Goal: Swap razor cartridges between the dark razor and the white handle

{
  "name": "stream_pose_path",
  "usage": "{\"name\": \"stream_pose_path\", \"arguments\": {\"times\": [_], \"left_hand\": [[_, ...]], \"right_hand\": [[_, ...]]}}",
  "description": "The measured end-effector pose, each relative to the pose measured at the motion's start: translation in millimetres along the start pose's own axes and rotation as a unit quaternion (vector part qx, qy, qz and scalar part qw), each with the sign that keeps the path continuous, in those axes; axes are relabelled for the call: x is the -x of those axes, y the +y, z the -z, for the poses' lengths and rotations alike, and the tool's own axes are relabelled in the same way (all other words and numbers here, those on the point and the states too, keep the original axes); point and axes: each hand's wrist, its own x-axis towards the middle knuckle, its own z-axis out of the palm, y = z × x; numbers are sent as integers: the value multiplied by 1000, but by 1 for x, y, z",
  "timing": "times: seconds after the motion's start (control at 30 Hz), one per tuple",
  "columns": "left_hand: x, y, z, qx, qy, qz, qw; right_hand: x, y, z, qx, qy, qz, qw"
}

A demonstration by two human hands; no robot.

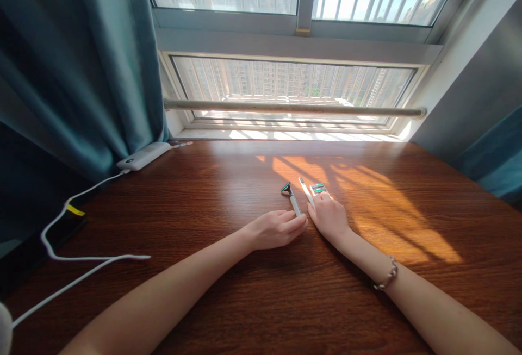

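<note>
My left hand point(277, 229) is closed around the lower end of a razor point(295, 204), whose head with a green strip points away from me. To its right, my right hand point(329, 216) rests on the table with curled fingers over the near edge of a small pack of razor blades point(319, 188) with green strips. A slim white handle with a grey tip point(305, 190) lies beside the pack, its near end at my right thumb. Whether that thumb grips the handle is hidden. A bracelet point(390, 274) circles my right wrist.
The brown wooden table point(220, 181) runs up to a barred window with a rail point(293, 107). At the back left lies a white power strip point(144, 155), its white cable point(98, 259) looping along the left side. A blue curtain point(81, 61) hangs there. Sunlight falls across the right.
</note>
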Motion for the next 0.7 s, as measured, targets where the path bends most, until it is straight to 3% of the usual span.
{"name": "stream_pose_path", "arguments": {"times": [0.37, 0.57, 0.7], "left_hand": [[2, 0, -4, 3, 0, -18, 1000], [0, 0, 0, -9, 7, -12, 1000], [1, -1, 0, -9, -3, -19, 1000]], "right_hand": [[10, -5, 5, -9, -10, 14, 1000], [-3, 2, -3, -58, 26, 36, 997], [-14, 19, -4, -101, 74, 2, 992]]}}
